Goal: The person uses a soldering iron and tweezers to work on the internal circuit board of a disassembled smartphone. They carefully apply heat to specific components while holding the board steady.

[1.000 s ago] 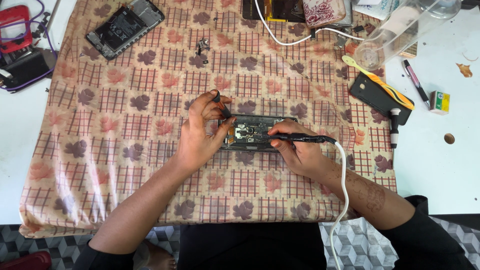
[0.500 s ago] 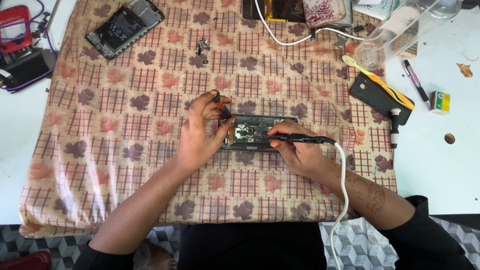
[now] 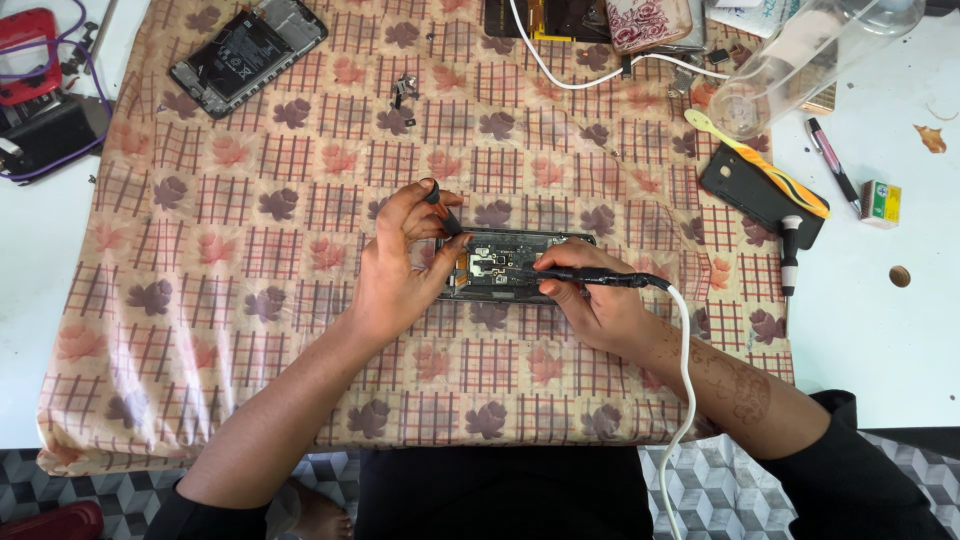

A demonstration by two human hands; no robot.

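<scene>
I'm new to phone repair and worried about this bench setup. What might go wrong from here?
The right hand holds a corded tool on the opened phone; a slip might damage nearby board parts. Its white cord hangs off the table edge and could snag, jerking the tip. The left hand steadies the phone near the tip, so its fingers could get touched.

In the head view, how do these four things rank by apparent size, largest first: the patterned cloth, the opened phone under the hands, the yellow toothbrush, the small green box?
1. Patterned cloth
2. Opened phone, partly hidden by both hands
3. Yellow toothbrush, similar in length but thinner
4. Small green box
</scene>
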